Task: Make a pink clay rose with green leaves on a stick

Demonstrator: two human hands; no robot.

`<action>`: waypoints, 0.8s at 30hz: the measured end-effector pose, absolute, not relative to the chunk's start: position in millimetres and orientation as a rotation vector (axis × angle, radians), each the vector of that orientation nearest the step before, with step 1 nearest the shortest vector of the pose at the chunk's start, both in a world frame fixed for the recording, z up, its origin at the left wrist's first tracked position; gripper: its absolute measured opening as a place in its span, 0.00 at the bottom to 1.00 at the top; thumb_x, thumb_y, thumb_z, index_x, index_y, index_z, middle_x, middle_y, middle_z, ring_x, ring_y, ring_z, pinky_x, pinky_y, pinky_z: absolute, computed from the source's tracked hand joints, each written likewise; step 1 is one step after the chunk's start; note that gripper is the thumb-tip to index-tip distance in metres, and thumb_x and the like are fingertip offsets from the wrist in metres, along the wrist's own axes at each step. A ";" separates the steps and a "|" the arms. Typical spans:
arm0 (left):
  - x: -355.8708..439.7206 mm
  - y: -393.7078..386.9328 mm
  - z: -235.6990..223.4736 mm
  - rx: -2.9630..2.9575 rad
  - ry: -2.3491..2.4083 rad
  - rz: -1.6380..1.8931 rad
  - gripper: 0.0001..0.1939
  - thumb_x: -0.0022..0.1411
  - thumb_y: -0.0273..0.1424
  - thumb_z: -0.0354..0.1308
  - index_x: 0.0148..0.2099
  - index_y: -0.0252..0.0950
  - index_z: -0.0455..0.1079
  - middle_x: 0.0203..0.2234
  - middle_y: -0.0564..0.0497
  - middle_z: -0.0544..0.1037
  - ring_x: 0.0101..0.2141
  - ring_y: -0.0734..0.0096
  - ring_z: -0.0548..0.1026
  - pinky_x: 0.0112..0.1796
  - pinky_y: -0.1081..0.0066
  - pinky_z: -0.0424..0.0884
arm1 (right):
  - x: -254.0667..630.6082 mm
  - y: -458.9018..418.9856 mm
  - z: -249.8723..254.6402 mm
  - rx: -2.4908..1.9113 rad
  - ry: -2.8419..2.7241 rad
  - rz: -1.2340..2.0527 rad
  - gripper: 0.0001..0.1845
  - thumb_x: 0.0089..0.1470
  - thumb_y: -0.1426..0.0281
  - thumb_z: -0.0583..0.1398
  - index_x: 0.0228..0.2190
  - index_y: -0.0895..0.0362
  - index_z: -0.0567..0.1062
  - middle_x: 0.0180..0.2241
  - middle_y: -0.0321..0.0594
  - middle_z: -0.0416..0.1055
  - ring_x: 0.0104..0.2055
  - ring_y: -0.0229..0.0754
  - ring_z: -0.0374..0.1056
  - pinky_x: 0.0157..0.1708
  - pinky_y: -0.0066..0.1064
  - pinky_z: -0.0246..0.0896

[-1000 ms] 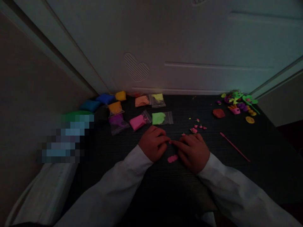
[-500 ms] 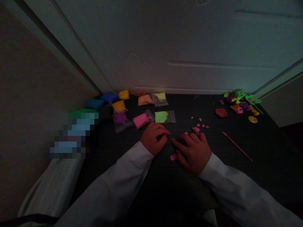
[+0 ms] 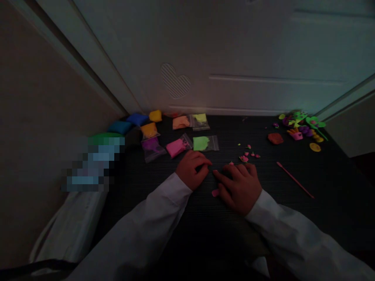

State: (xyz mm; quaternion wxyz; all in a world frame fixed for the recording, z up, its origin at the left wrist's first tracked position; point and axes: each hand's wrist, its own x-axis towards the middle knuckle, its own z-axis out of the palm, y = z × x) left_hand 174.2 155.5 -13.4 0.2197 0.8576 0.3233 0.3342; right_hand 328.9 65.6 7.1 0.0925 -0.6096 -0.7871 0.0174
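Note:
My left hand rests on the dark table with its fingers curled, forefinger and thumb tips close together. Anything between those tips is too small to make out. Close by on the right, my right hand lies palm down, its forefinger stretched toward the left fingertips and touching the tabletop. A flat pink clay piece shows beside the right thumb, partly under it. Just beyond the right knuckles lie several tiny pink clay buds with green bits, among them a larger pink bud.
Bags of coloured clay, including a pink bag and a light green bag, lie at the back left. A pink modelling stick is on the right. Behind it are a red clay lump and clay flowers. A white door borders the table.
The view has shifted slightly. Both hands keep nearly the same pose, and the right thumb lies a little more over the flat pink piece.

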 end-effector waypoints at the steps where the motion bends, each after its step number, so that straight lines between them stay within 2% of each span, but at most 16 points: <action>1: 174.2 155.5 -13.8 2.374 0.895 0.927 0.08 0.51 0.24 0.49 0.30 0.33 0.70 0.26 0.49 0.70 0.30 0.73 0.66 0.34 0.68 0.64 | 330.7 66.2 6.6 -1.800 -2.319 0.059 0.19 0.49 0.63 0.48 0.44 0.50 0.65 0.39 0.42 0.62 0.39 0.45 0.53 0.40 0.42 0.40; 6: 174.3 155.7 -15.0 2.368 0.893 0.943 0.08 0.51 0.24 0.49 0.30 0.34 0.70 0.26 0.50 0.70 0.30 0.73 0.66 0.33 0.69 0.65 | 335.1 68.7 5.0 -1.782 -2.281 0.076 0.20 0.49 0.65 0.49 0.45 0.50 0.64 0.36 0.41 0.62 0.36 0.43 0.54 0.37 0.39 0.41; 15: 174.5 155.7 -13.7 2.372 0.909 0.905 0.08 0.51 0.24 0.49 0.30 0.33 0.70 0.26 0.49 0.71 0.31 0.73 0.67 0.34 0.69 0.65 | 331.4 68.6 4.8 -1.814 -2.389 0.104 0.22 0.47 0.62 0.50 0.46 0.51 0.62 0.37 0.42 0.63 0.38 0.45 0.54 0.38 0.41 0.39; 24: 175.0 154.6 -10.9 2.354 0.915 0.887 0.08 0.51 0.24 0.49 0.30 0.34 0.70 0.26 0.49 0.71 0.30 0.73 0.67 0.33 0.70 0.65 | 331.2 68.3 5.0 -1.811 -2.392 0.087 0.21 0.48 0.63 0.49 0.45 0.51 0.64 0.36 0.41 0.63 0.37 0.44 0.54 0.38 0.41 0.39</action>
